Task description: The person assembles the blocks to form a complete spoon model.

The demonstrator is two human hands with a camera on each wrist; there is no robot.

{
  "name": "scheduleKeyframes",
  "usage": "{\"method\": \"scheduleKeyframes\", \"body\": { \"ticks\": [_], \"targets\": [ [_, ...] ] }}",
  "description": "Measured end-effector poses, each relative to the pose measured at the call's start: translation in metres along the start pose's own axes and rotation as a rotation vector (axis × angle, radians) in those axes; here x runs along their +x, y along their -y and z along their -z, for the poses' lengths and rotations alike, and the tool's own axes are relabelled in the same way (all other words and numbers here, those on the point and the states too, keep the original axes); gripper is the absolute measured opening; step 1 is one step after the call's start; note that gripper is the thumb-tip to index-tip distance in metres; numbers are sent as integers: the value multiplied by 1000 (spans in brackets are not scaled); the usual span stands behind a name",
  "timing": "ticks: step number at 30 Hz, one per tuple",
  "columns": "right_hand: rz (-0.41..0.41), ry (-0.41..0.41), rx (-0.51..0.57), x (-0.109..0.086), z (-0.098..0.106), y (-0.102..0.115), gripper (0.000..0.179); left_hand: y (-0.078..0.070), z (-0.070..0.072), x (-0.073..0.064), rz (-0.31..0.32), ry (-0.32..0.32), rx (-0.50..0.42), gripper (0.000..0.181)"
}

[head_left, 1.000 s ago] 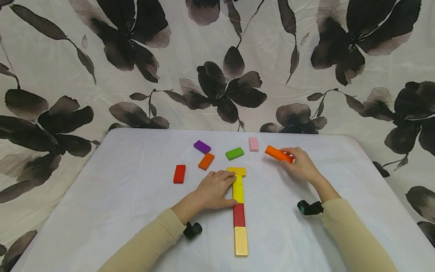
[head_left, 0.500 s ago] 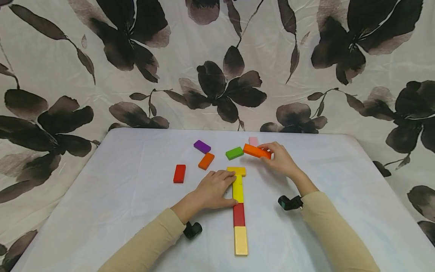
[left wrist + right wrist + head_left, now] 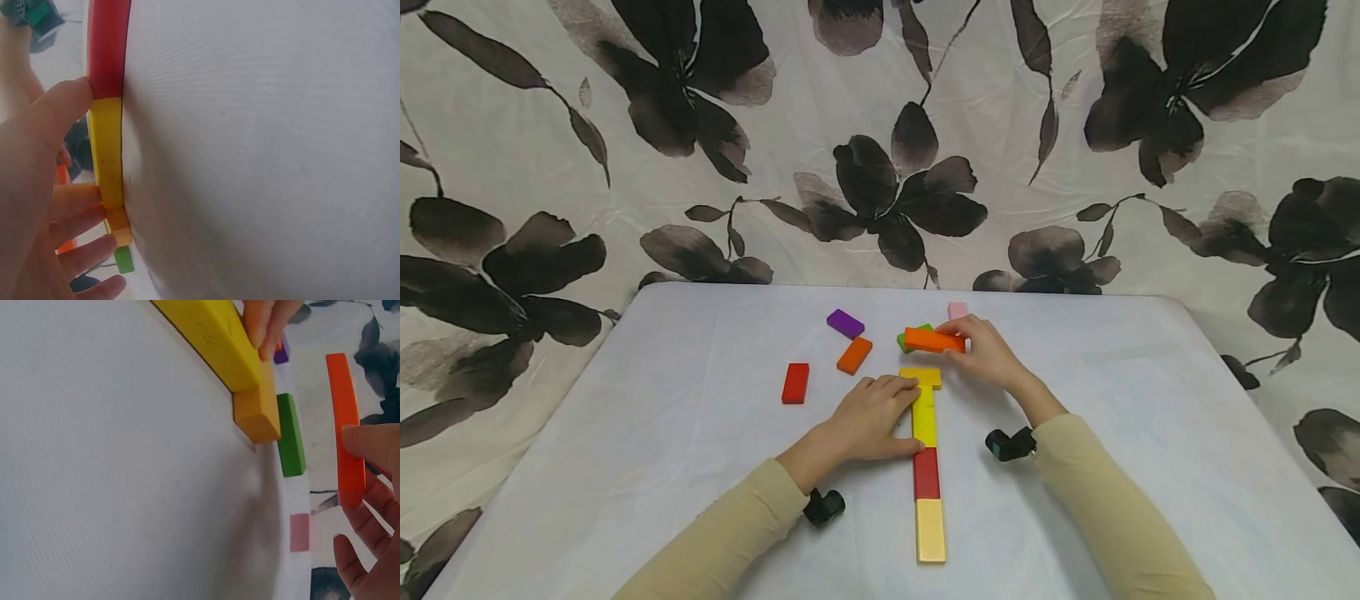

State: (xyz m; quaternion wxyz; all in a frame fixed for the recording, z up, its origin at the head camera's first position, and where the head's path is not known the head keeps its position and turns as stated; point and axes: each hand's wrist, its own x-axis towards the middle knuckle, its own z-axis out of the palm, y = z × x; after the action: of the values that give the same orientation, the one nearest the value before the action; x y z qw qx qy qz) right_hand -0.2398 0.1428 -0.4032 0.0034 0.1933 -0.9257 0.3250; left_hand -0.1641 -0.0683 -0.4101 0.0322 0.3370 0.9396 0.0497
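Note:
My right hand [image 3: 987, 352] pinches an orange block [image 3: 934, 340] between thumb and fingers. In the head view this block partly covers a green block [image 3: 904, 343]; the right wrist view shows it held off the table. My left hand [image 3: 868, 423] rests against the left side of a straight row of blocks. Its thumb touches near the joint of a red block [image 3: 927, 473] and a yellow block [image 3: 108, 150], and its fingertips reach the far end. An orange-yellow block [image 3: 931, 377] lies crosswise there. A pale yellow block [image 3: 931, 531] forms the near end.
Left of the row lie a red block [image 3: 796, 383], a smaller orange block [image 3: 854, 356] and a purple block [image 3: 846, 323]. A pink block [image 3: 957, 310] sits beyond my right hand. The white-covered table [image 3: 662, 433] meets a flowered cloth [image 3: 737, 167] at its back edge.
My right hand has carried the orange block leftward, from right of the pink block to in front of the green one. My left hand and the row have stayed in place.

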Motion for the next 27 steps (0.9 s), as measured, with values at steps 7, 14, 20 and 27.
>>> {"method": "scheduleKeyframes", "body": {
  "ticks": [7,14,20,27],
  "targets": [
    [25,48,-17,3,-10,2,34,0,-1,1,0,-4,2,73],
    [52,74,-27,5,-16,1,32,1,-2,1,-3,-7,7,73],
    [70,91,-38,6,-20,0,31,1,-3,2,-3,-7,14,73],
    [55,105,-61,7,-24,-4,29,0,-2,2,4,7,10,74]
  ]
}}
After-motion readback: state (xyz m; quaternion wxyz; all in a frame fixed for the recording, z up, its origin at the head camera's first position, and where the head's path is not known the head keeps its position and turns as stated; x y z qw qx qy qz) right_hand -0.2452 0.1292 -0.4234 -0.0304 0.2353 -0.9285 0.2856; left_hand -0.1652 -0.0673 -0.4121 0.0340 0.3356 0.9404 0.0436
